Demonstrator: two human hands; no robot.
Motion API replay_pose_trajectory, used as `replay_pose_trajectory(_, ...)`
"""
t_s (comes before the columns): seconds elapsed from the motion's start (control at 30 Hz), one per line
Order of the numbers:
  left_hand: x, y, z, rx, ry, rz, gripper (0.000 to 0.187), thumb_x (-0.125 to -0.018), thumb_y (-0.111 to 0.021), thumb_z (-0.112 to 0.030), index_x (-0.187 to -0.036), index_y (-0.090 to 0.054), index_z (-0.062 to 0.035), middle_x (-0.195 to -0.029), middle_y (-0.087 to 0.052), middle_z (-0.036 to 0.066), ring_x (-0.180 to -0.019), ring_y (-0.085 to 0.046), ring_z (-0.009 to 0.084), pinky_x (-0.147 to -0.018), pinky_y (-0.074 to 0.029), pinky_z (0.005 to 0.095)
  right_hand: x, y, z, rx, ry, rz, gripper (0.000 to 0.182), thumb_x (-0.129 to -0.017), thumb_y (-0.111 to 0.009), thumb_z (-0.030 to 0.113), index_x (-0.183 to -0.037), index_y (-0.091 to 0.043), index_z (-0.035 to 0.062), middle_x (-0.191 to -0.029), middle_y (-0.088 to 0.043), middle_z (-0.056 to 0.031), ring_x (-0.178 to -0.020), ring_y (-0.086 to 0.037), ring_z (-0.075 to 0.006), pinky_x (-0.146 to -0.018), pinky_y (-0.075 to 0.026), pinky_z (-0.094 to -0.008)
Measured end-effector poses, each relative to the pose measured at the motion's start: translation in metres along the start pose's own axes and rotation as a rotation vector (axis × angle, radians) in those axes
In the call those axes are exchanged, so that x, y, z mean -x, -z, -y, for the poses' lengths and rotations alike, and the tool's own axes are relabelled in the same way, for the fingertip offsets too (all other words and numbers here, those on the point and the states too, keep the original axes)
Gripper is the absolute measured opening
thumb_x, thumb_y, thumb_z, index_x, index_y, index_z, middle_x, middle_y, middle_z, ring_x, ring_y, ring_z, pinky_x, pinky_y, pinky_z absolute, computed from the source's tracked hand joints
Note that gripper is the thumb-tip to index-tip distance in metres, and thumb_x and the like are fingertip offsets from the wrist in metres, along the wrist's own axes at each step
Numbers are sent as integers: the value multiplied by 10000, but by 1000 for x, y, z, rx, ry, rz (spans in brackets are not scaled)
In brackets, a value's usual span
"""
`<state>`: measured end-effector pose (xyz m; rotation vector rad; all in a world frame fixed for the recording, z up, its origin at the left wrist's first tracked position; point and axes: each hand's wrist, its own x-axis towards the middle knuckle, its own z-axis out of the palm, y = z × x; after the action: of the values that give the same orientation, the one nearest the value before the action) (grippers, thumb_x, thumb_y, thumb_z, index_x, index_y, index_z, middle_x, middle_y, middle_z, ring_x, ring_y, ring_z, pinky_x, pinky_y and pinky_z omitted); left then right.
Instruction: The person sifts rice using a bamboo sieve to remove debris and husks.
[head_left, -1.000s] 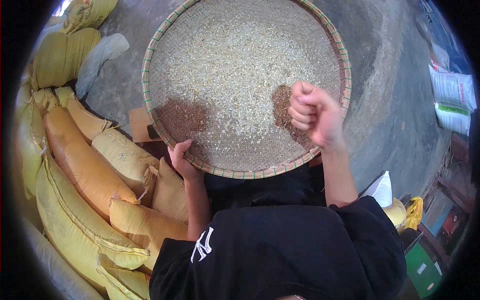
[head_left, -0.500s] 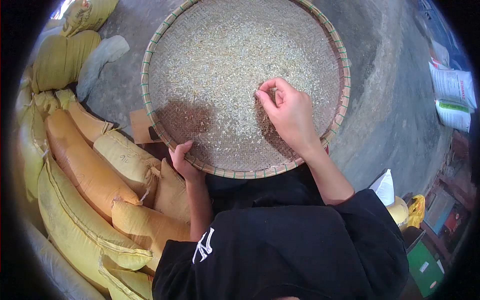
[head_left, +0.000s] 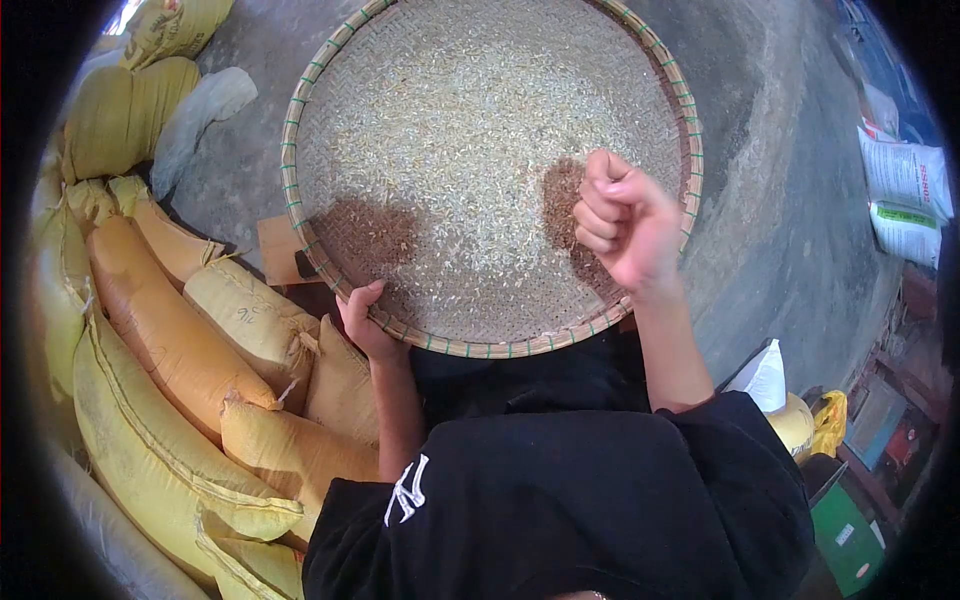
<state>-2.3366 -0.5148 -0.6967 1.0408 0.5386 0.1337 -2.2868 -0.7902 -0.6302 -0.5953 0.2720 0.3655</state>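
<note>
A wide round woven winnowing basket [head_left: 490,349] with a green-stitched rim lies in front of me, apparently over my lap. Pale grains [head_left: 470,130] are spread over its weave, thickest in the middle and far part. My left hand [head_left: 364,322] grips the near left rim, thumb on top and fingers underneath. Above the right side of the basket, my right hand [head_left: 625,220] is raised with its fingers curled and closed. Whatever it may hold is hidden inside the fingers. Its shadow falls on the grains beside it.
Filled yellow and orange sacks [head_left: 165,320] are piled along my left. A piece of cardboard [head_left: 280,250] lies by the basket's left edge. White printed bags [head_left: 905,190] stand at the far right, and a green box [head_left: 845,535] is at the lower right. Grey concrete floor [head_left: 770,240] surrounds the basket.
My right hand has moved right and turned, from a pinch low over the grains to a curled hand near the right rim. My left hand keeps its hold on the rim.
</note>
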Motion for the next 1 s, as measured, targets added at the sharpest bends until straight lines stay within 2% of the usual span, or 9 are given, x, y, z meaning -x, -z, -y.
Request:
replay_pose_trajectory(0.03,0,-4,-2,18,-25,37,520,-686,-470,-71,-1193,-435,40,-1096,-540,158,-990,-540,276,-886,-424,359,-1,1,1,-202,-37,107,108,-816,-405,111,-720,-359,94,-517,-244,58,-428,-233,-47,-375,-173,-207)
replay_pose_trajectory(0.17,-1,-1,-2,22,-16,73,526,-686,-470,-70,-1198,-429,47,-1101,-539,162,-985,-542,279,-880,-429,357,-3,-1,-2,-394,-123,169,131,-840,-403,144,-726,-414,80,-517,-256,67,-431,-236,-43,-370,-170,-210)
replay_pose_trajectory(0.27,-1,0,-2,31,-7,81,515,-691,-468,-76,-1189,-433,50,-1087,-542,161,-974,-545,278,-869,-435,353,-4,-7,-5,1,-70,26,150,-849,-471,154,-765,-527,44,-515,-310,73,-436,-267,-37,-393,-201,-198)
replay_pose_trajectory(0.37,-1,-1,-2,31,-16,79,496,-696,-464,-82,-1174,-440,51,-1069,-545,156,-967,-546,272,-857,-439,348,-9,-18,-11,984,229,-265,121,-802,-628,130,-851,-653,22,-507,-436,46,-446,-347,-52,-431,-252,-213)
replay_pose_trajectory(0.47,-1,1,-3,-31,27,43,479,-698,-463,-85,-1157,-447,53,-1054,-547,151,-958,-547,263,-846,-442,343,-10,-26,-14,1357,315,-316,110,-806,-617,138,-854,-650,45,-484,-403,5,-438,-342,-78,-434,-279,-254)
replay_pose_trajectory(0.6,2,-12,-6,46,-17,97,461,-695,-466,-84,-1134,-460,55,-1050,-549,149,-952,-550,256,-845,-441,339,-12,-36,-21,1560,376,-321,98,-816,-602,135,-851,-629,48,-556,-554,-113,-488,-546,-258,-486,-397,-358)
replay_pose_trajectory(0.73,0,-4,-4,35,2,70,452,-693,-469,-81,-1124,-468,55,-1041,-550,145,-944,-550,260,-849,-439,346,-13,-32,-27,1612,411,-319,105,-827,-591,137,-855,-619,40,-624,-601,-147,-580,-587,-328,-525,-426,-389)
replay_pose_trajectory(0.93,0,-4,-1,42,-16,21,423,-690,-475,-78,-1092,-484,55,-1005,-552,140,-915,-552,256,-835,-442,344,-11,-21,-18,1329,301,-363,101,-853,-588,132,-854,-596,32,-512,-514,-36,-420,-460,-121,-428,-337,-294)
replay_pose_trajectory(1.0,-3,12,5,-3,-14,-2,435,-690,-476,-78,-1105,-478,53,-1013,-550,141,-921,-551,258,-837,-442,346,-10,-15,-12,857,170,-293,114,-842,-618,137,-885,-574,41,-509,-456,49,-441,-362,-23,-395,-259,-227)
